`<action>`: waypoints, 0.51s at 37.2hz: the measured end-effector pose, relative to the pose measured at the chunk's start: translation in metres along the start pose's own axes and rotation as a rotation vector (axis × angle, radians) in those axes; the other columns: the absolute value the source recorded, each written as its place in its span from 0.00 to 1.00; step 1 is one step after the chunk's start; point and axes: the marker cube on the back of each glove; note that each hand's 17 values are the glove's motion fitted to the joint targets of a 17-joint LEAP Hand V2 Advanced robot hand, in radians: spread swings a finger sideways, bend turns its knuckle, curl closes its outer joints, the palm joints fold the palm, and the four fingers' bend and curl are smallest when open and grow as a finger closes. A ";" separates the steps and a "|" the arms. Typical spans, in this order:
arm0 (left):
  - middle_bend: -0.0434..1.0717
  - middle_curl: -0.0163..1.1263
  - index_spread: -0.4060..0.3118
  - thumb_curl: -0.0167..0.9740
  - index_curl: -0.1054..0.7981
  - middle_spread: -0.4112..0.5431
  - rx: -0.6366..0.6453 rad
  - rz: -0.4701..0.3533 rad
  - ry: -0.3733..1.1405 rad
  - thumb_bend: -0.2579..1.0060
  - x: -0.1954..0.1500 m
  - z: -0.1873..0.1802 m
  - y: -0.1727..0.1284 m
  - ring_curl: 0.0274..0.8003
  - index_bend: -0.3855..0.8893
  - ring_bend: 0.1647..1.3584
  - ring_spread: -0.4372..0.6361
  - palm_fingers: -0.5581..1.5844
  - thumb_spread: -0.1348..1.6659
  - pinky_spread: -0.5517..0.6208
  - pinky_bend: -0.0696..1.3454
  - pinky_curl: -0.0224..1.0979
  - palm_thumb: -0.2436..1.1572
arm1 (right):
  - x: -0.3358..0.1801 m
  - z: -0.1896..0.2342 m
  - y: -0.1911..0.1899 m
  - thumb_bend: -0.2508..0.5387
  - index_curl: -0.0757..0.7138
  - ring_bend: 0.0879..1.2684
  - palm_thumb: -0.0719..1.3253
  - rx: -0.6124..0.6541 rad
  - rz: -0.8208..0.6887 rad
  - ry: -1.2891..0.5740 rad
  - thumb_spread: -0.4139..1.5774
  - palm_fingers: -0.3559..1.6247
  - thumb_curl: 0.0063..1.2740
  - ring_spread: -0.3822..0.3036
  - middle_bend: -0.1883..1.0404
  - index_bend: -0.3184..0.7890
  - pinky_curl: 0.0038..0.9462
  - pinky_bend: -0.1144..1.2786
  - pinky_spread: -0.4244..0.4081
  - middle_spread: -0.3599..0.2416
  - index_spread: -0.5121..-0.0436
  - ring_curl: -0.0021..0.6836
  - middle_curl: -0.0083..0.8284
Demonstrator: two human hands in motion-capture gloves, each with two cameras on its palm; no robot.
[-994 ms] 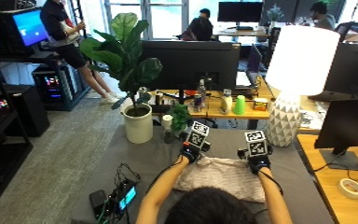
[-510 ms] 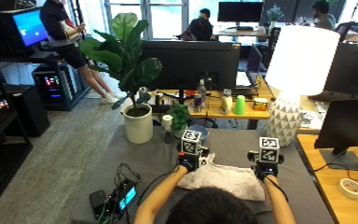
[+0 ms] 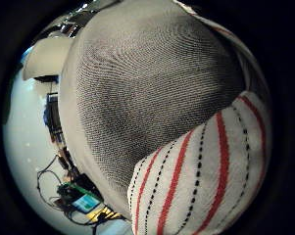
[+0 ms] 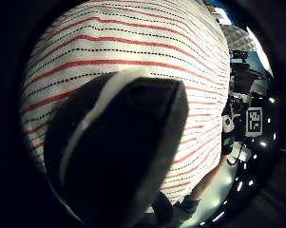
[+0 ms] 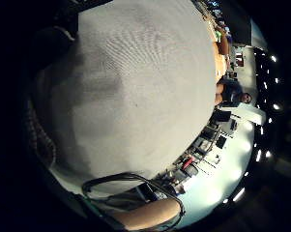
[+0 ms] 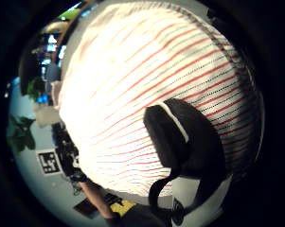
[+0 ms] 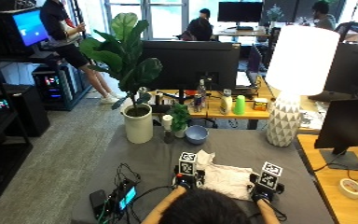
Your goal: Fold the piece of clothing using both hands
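Striped garment (image 7: 229, 179), white with red stripes, lies crumpled on the grey worktop (image 7: 241, 147) close in front of the person, between the two gloved hands. Left hand (image 7: 185, 177) sits at the garment's left edge, right hand (image 7: 263, 189) at its right edge; the person's head hides the near part of the cloth.

Grip: in the left thumb-side palm view a black thumb (image 4: 119, 156) lies across striped cloth, and the right thumb-side palm view shows the same on that side (image 6: 184, 142); each hand's grip reads as pinching the cloth, thumb on top. The fingers beneath are not visible.

Step in hand, as judged: a fold being carried with both edges held. To do it well, both hands should travel level and together so the stripes stay parallel, then the layer gets laid flat and smoothed before release. One bunched corner (image 7: 205, 158) sticks up beyond the left hand and likely wants flattening first.

Room: open grey worktop lies beyond the garment. A blue bowl (image 7: 196, 134) and small potted plant (image 7: 179, 120) stand farther back, a white lamp (image 7: 287, 93) back right. A device with cables (image 7: 120, 196) lies near the left forearm, and the worktop's right edge is near the right hand
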 end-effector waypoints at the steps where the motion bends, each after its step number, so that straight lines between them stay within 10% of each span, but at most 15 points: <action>1: 0.18 0.25 0.45 0.21 0.51 0.51 -0.013 -0.002 0.003 0.17 0.000 0.000 0.001 0.42 0.42 0.30 0.60 0.29 0.69 0.76 0.29 0.34 0.18 | 0.000 0.001 -0.007 0.26 0.42 0.20 0.39 0.068 0.004 -0.010 0.83 0.41 0.16 0.52 0.31 0.40 0.43 0.51 0.51 0.56 0.56 0.52 0.51; 7: 0.18 0.25 0.46 0.22 0.50 0.52 -0.075 -0.002 0.020 0.17 0.000 -0.003 0.001 0.41 0.42 0.31 0.65 0.28 0.67 0.81 0.29 0.33 0.16 | -0.010 0.008 -0.021 0.34 0.47 0.17 0.44 0.181 -0.037 -0.127 0.83 0.43 0.18 0.55 0.30 0.48 0.40 0.45 0.56 0.57 0.55 0.50 0.49; 15: 0.19 0.24 0.46 0.23 0.49 0.54 -0.122 -0.026 0.033 0.20 -0.012 -0.037 0.005 0.39 0.42 0.33 0.66 0.31 0.68 0.81 0.31 0.33 0.19 | -0.018 -0.047 0.050 0.52 0.51 0.31 0.69 0.261 0.004 -0.001 0.81 0.77 0.24 0.36 0.34 0.46 0.38 0.44 0.32 0.47 0.62 0.55 0.51; 19: 0.19 0.25 0.47 0.23 0.48 0.54 -0.037 -0.048 0.032 0.19 -0.026 -0.066 0.002 0.40 0.41 0.36 0.64 0.32 0.69 0.79 0.32 0.33 0.20 | -0.031 -0.053 0.023 0.54 0.55 0.38 0.75 0.219 -0.049 -0.020 0.79 0.81 0.25 0.31 0.36 0.44 0.42 0.45 0.27 0.43 0.63 0.63 0.54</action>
